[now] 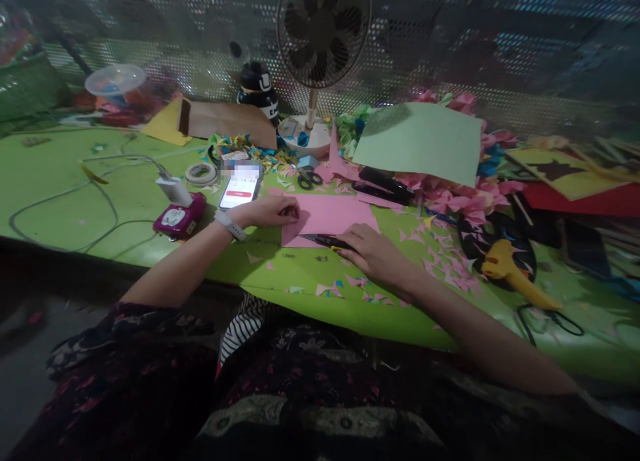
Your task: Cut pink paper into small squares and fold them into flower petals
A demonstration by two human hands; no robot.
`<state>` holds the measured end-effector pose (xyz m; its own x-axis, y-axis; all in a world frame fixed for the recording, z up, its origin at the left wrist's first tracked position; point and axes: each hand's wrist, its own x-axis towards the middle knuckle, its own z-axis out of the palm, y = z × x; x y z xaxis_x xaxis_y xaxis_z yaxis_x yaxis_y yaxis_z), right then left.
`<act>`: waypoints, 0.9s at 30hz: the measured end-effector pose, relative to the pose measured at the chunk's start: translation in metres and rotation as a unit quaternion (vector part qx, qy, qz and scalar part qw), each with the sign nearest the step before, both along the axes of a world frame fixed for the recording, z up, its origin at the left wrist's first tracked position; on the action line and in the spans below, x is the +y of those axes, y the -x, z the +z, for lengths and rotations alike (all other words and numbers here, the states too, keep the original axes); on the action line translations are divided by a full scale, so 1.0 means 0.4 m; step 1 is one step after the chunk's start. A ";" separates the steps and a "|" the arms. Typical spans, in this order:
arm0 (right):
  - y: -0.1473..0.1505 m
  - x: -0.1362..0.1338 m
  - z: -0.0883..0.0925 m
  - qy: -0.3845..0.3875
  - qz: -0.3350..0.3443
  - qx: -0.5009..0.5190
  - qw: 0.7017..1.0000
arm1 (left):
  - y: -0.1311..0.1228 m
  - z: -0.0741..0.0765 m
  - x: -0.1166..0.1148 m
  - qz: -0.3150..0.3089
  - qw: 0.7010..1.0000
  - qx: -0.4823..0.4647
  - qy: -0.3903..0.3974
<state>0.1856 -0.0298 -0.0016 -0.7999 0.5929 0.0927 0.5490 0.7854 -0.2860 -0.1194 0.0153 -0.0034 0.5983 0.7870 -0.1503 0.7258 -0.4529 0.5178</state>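
A pink paper sheet (334, 215) lies flat on the green table (60, 194) in front of me. My left hand (273, 212) rests on the sheet's left edge, fingers curled and pressing it down. My right hand (373, 249) is closed round a black cutter knife (320, 239) with a yellow part, its blade end lying along the sheet's near edge. A white watch sits on my left wrist.
A phone (241, 186), tape roll (201, 173), charger with cable (173, 189) and a magenta gadget (179, 219) lie left. Scissors (309, 178), a fan (323, 54), a green sheet (425, 141), pink paper flowers (465, 201), a yellow glue gun (515, 271) and paper scraps lie beyond and right.
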 end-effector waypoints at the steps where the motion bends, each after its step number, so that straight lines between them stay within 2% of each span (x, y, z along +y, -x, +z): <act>1: -0.002 0.001 0.000 0.005 0.001 0.002 1.000 | 0.000 0.000 0.000 0.001 1.000 0.001 0.001; 17: 0.042 0.009 -0.004 -0.002 0.000 0.013 1.000 | -0.002 -0.008 0.004 0.000 1.000 0.005 0.001; 21: 0.049 -0.016 0.004 0.026 0.046 0.018 0.998 | -0.002 -0.011 0.000 0.000 1.000 -0.006 -0.006; 24: 0.019 -0.045 0.012 0.043 0.085 0.031 0.995 | -0.008 -0.009 -0.015 0.024 0.999 -0.026 -0.021; 27: -0.057 -0.052 0.013 0.015 0.011 0.056 0.998 | -0.018 -0.003 -0.033 0.062 0.997 -0.034 -0.038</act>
